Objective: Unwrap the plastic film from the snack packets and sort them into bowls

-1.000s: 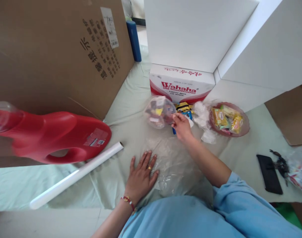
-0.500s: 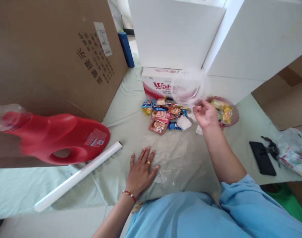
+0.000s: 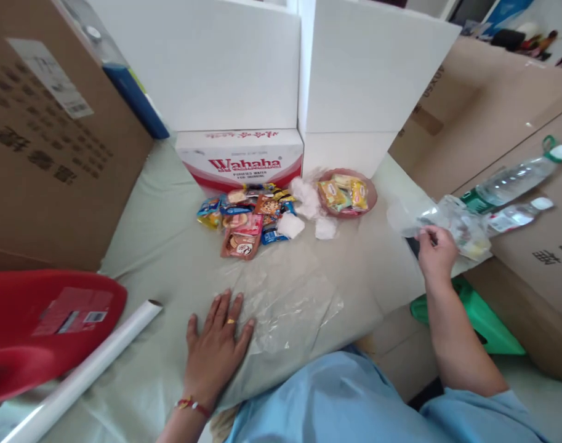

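Note:
My left hand (image 3: 216, 347) lies flat with spread fingers on the pale green cloth, at the left edge of a clear plastic sheet (image 3: 287, 307). Far to the right, my right hand (image 3: 436, 252) pinches a clear, round plastic lid (image 3: 403, 216) by its edge. That lid hangs over a dark phone (image 3: 413, 247), mostly covered, beside a see-through bag of mixed items (image 3: 474, 243). Between the hands, farther back, lie a pile of wrapped snacks (image 3: 244, 224), crumpled white tissues (image 3: 306, 198) and a pink bowl (image 3: 373, 200) of yellow snack packets.
A white and red Wahaba-style water carton (image 3: 244, 161) stands behind the snacks, before white panels (image 3: 244, 67). At left are a red jug (image 3: 45, 332), a white roll (image 3: 87, 369) and a cardboard box (image 3: 40, 184). Plastic bottles (image 3: 516, 178) lean at right; a green bag (image 3: 488, 320) sits below.
My right hand has carried the clear lid from above the carton and snacks to the far right. The view has turned right. My left hand stays flat on the cloth.

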The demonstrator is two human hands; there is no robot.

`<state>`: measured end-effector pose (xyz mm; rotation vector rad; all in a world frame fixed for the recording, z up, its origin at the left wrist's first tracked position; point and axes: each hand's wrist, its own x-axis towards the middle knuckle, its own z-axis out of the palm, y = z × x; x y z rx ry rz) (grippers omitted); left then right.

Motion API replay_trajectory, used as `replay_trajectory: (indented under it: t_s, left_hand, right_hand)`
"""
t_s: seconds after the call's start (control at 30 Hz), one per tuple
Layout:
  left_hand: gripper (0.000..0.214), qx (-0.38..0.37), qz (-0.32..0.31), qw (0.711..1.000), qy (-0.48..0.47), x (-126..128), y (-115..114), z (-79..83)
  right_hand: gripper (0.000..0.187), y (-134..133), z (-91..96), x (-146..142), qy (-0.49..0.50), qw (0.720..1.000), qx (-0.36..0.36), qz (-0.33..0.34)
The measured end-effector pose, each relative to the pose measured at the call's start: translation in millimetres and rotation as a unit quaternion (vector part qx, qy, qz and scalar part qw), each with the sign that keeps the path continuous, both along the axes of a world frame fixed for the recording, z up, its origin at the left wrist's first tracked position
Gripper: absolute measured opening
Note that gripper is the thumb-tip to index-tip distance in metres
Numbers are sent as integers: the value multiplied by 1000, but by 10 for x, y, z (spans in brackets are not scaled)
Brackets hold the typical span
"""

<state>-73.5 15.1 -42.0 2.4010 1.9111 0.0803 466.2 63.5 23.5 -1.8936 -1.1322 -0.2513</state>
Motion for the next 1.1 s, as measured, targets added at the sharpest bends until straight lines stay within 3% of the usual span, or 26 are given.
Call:
replay_trajectory:
  t_s: [0.27, 0.47, 0.57, 0.67, 0.77, 0.83, 0.93, 1.03, 1.1]
  left_hand:
    - [67, -9, 7, 1000, 7, 22, 12, 46]
    - [67, -14, 11, 1000, -1, 13, 6, 41]
    - [67, -13, 9, 1000, -9, 6, 13, 19]
    - [67, -16, 6, 1000, -23, -12, 15, 1]
    - [66, -28, 1, 999, -37, -30, 5, 6]
    - [64, -34, -1, 998, -43, -29, -4, 22]
    - [63, -41, -4, 998, -43, -4, -6, 42]
    - [64, -44, -2, 998, -38, 8, -9, 29]
    - [65, -47, -2, 998, -47, -30, -34, 5]
  right_hand:
    - [30, -150, -125, -89, -13, 998, -51, 31]
    - [20, -428, -107, -450, -16, 973, -117, 197]
    - [15, -619, -70, -538, -14, 943, -160, 292]
    - [21, -758, 22, -437, -23, 902, -242, 357]
    - [36, -809, 197, -309, -57, 886, -308, 341]
    - [40, -791, 327, -355, -89, 901, -294, 305]
    - [36, -693, 458, -705, -130, 925, -216, 285]
    - [34, -530, 483, -1160, -165, 907, -206, 327]
    - [33, -410, 472, -1309, -183, 904, -216, 322]
